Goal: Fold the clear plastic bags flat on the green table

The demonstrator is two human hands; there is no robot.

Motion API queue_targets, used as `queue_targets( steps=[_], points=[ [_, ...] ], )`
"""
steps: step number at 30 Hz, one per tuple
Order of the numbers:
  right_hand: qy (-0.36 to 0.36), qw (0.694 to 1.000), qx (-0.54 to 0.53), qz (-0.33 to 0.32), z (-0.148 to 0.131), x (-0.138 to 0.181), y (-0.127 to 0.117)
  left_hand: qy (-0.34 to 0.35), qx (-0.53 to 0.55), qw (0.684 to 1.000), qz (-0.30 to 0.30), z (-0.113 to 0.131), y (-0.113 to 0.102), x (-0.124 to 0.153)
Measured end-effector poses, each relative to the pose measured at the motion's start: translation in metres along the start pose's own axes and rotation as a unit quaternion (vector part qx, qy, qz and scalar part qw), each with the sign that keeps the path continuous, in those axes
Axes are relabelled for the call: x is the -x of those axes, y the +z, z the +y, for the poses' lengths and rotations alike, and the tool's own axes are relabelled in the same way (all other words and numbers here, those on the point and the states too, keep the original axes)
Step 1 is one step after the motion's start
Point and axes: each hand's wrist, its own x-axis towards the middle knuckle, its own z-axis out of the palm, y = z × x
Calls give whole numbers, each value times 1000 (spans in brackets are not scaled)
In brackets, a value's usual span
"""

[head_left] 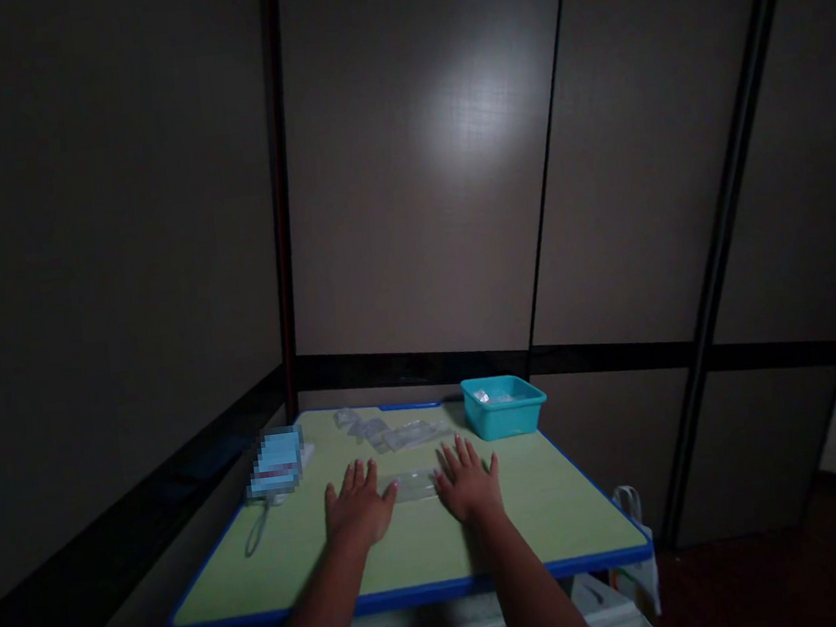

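Observation:
My left hand (357,507) and my right hand (468,481) both lie flat, palms down and fingers spread, on a light green table (547,520) with a blue rim. Neither holds anything. A small clear plastic bag (411,484) lies between them, touching or nearly touching both hands. Just beyond the hands, several more clear plastic bags (390,432) lie scattered on the table.
A teal plastic tub (504,405) with something clear inside stands at the back right corner. A blurred blue item (276,462) with a lanyard (256,533) lies at the left edge. Dark panelled walls close behind and left. White bags hang under the front right corner (630,521).

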Motion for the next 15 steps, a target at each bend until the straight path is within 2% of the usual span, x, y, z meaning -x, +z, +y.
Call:
queue_targets(
  steps=[3,6,9,11,13,15],
  points=[
    [-4,996,4,93,-2,5,-6,1,-12,995,101,5,-8,7],
    [-57,995,-22,82,-2,7,-8,104,-11,979,177,10,-18,13],
    [-102,993,-53,20,0,6,-7,193,11,971,144,10,-25,15],
    [-106,993,-60,4,1,6,-7,191,19,976,107,9,-26,15],
    [-99,993,-59,35,1,6,-7,169,19,980,105,8,-26,14],
    [-89,991,-56,84,1,7,-8,154,18,980,128,7,-26,13]
  ],
)
